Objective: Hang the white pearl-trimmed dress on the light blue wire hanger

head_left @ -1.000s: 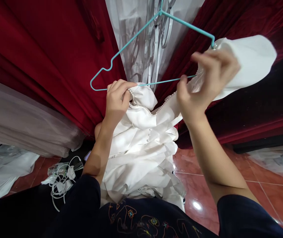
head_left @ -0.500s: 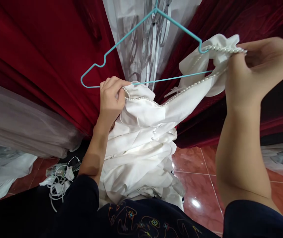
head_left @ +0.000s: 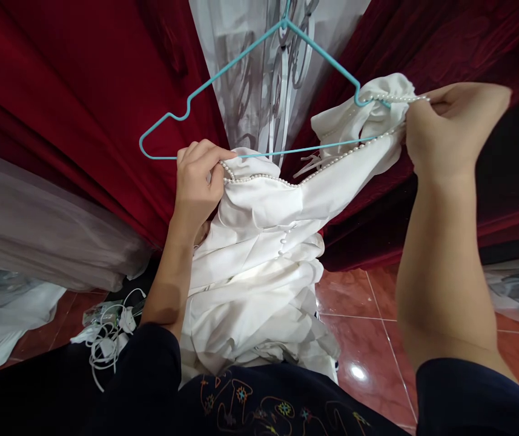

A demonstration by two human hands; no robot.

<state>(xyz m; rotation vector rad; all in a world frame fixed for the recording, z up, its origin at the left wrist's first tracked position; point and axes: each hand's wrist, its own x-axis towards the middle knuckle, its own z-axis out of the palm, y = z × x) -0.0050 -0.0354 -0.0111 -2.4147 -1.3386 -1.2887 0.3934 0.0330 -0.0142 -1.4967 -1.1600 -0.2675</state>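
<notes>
A white dress [head_left: 259, 266] with a pearl-trimmed neckline hangs bunched in front of me, down to my lap. My left hand [head_left: 198, 181] is closed, pinching the pearl edge at the dress's left shoulder just under the bottom bar of a teal wire hanger [head_left: 241, 57]. Up at the right, my right hand [head_left: 450, 130] is closed on the pearl-edged right shoulder, holding it at the hanger's right end, where the fabric is draped over the wire. The hanger's hook is out of sight at the top.
Dark red velvet curtains [head_left: 82, 91] hang on both sides, with sheer white fabric [head_left: 263, 72] between them. Grey fabric [head_left: 36, 230] lies at the left. White cables and chargers [head_left: 109, 333] lie on the glossy red tile floor [head_left: 368, 327].
My right hand has pulled the dress's right shoulder out to the right and up over the hanger's right end. The hanger has shifted slightly left. My left hand has kept its pinch.
</notes>
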